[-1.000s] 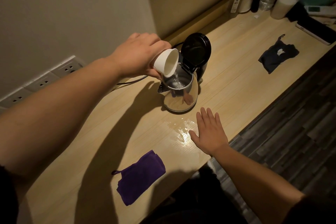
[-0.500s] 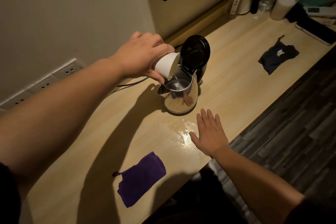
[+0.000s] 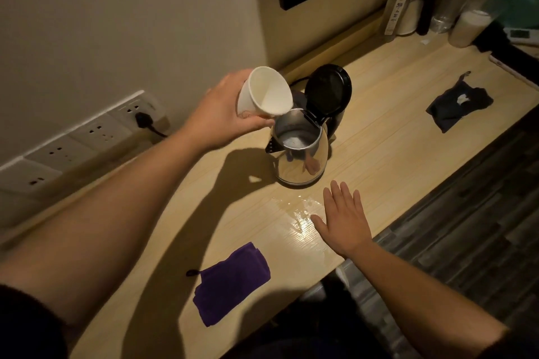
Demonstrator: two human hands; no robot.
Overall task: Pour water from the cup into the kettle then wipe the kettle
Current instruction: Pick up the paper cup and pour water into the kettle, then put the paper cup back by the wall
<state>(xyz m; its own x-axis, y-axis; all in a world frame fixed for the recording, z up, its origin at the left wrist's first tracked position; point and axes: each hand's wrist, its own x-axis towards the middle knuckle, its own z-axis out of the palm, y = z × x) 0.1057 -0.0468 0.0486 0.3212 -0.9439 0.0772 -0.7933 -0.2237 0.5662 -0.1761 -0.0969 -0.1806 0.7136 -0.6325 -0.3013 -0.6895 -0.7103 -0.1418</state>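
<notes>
Left hand (image 3: 224, 114) grips a white paper cup (image 3: 267, 93) around its side, fingers wrapped close, thumb under the rim. That cup is tipped on its side with its mouth facing the camera, its lower rim just above the near edge of the kettle (image 3: 300, 151); its inside looks pale and empty as far as can be told. Right hand (image 3: 342, 220) lies flat and spread wide on the wooden counter (image 3: 393, 154), palm down, holding nothing, its thumb touching a shiny wet patch (image 3: 297, 210) just in front of the kettle.

That kettle is a polished steel one standing upright, with its black lid (image 3: 328, 90) hinged up and open. A little water glints at the bottom inside. A purple cloth (image 3: 232, 283) lies flat near the counter's front edge, well apart from the kettle, and a dark cloth (image 3: 458, 105) lies farther off to the right.
</notes>
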